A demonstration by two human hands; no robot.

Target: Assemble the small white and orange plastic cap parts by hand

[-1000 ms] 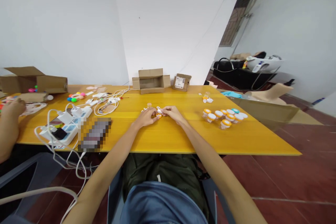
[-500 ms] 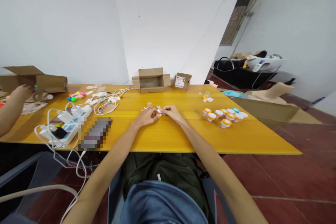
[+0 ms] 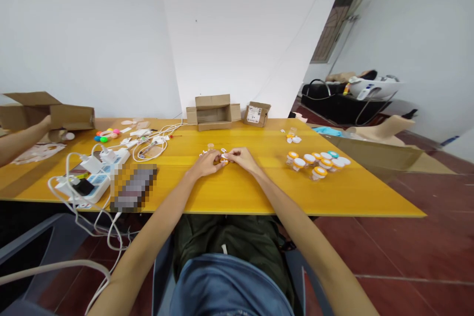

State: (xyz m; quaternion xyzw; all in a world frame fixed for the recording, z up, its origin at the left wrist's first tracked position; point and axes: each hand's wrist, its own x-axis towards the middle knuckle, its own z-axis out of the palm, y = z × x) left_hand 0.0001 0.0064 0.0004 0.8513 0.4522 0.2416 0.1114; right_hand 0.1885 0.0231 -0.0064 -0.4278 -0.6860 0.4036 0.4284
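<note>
At the middle of the table my left hand (image 3: 206, 164) is closed, its thumb and fingers around a small orange-and-white lid (image 3: 224, 161). My right hand (image 3: 242, 159) meets it from the other side, its fingertips pinched on a small white piece at the lid's top. Fingers cover much of both parts. Just beyond the lid lies another small white piece (image 3: 223, 150). A clear small cup (image 3: 211, 146) stands behind my left hand, and tiny white bits (image 3: 202, 153) are scattered beside it.
Several orange-and-white lidded jars (image 3: 319, 173) stand at the right. An open cardboard box (image 3: 214, 116) and a smaller box (image 3: 256, 113) are at the back. A power strip (image 3: 105, 177), cables and a phone (image 3: 137, 187) lie left. Another person's arm (image 3: 22, 140) reaches into a carton (image 3: 72, 116).
My hands stay nearly in place, still working at the lid. At the far left, the other person's hand has moved deeper into the carton.
</note>
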